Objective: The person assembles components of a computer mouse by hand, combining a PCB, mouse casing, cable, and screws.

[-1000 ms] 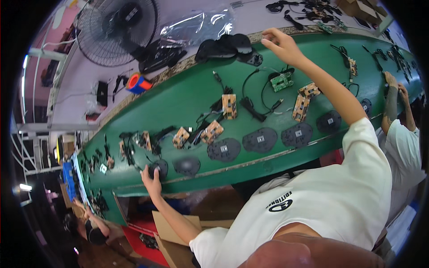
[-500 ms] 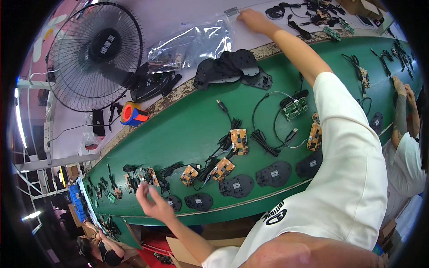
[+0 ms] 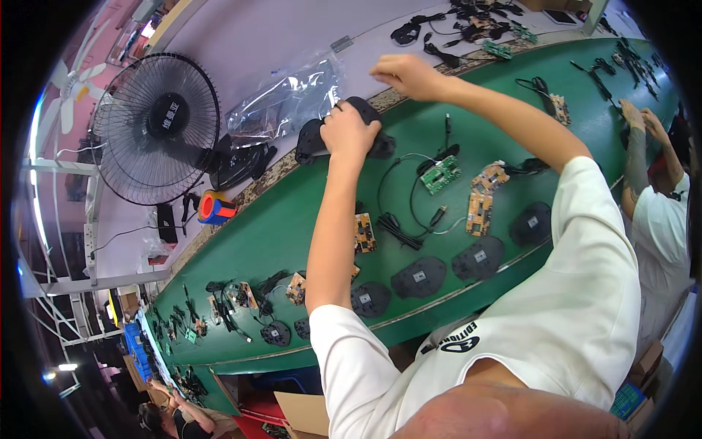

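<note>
My left hand (image 3: 347, 132) is closed over a pile of black plastic mouse shells (image 3: 313, 143) at the belt's far edge. Its fingers curl round the shells, with the thumb toward the right side. My right hand (image 3: 409, 76) hovers above the far rim of the belt, to the right of that pile. Its fingers are bent together, and whatever may be between them is hidden. Across the green belt (image 3: 292, 234) lie orange circuit boards (image 3: 480, 212) and a green circuit board (image 3: 441, 174) with black cables. A row of flat black mouse bases (image 3: 418, 276) runs along the near edge.
Clear plastic bags (image 3: 285, 106) lie beyond the pile, beside a black fan (image 3: 168, 117). A tape roll (image 3: 216, 208) in blue, orange and yellow stands at the far left edge. Further right, a co-worker's arms (image 3: 638, 157) reach over the belt. Another person (image 3: 179, 410) is at lower left.
My left hand has moved from above the near-left boards to the pile of shells and closed there. My right hand has drawn back from a small metal plate on the far table toward the belt.
</note>
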The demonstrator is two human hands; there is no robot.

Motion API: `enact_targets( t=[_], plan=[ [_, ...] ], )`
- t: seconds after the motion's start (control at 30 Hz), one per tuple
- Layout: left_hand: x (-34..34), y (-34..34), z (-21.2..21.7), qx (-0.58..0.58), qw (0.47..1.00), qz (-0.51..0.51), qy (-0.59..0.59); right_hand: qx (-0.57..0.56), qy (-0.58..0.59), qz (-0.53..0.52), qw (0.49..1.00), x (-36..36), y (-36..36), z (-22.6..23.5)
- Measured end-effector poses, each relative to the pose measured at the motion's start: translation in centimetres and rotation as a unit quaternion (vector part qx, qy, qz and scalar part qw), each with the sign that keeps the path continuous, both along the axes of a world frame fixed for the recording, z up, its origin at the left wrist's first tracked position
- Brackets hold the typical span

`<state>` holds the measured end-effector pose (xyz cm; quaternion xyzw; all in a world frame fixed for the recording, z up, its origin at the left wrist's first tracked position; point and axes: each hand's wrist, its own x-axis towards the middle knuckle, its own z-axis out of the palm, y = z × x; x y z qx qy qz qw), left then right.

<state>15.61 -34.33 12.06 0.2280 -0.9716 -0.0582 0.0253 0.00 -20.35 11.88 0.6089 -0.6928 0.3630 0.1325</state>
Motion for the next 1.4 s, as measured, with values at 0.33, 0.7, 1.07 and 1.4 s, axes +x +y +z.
enact_targets(
  t=[0.33, 0.7, 1.07, 1.4],
  plan=[
    [5.0, -0.1, -2.1, 0.087, 0.935, -0.111, 0.324, -0.021, -0.5, 0.103, 0.86, 12.8, 10.0, 3.8],
    [26.1, 13.6, 8.6, 0.717, 0.636, -0.155, 0.241, -0.071, -0.364, 0.116, 0.922, 25.8, 17.8, 7.7],
    [29.3, 16.8, 2.6, 0.542, 0.755, -0.078, 0.362, -0.154, -0.486, 0.22, 0.832, 30.9, 13.0, 5.7],
    [30.7, 15.7, 2.8, 0.67, 0.645, -0.044, 0.363, -0.09, -0.263, 0.113, 0.954, 29.6, 15.6, 5.6]
  ],
)
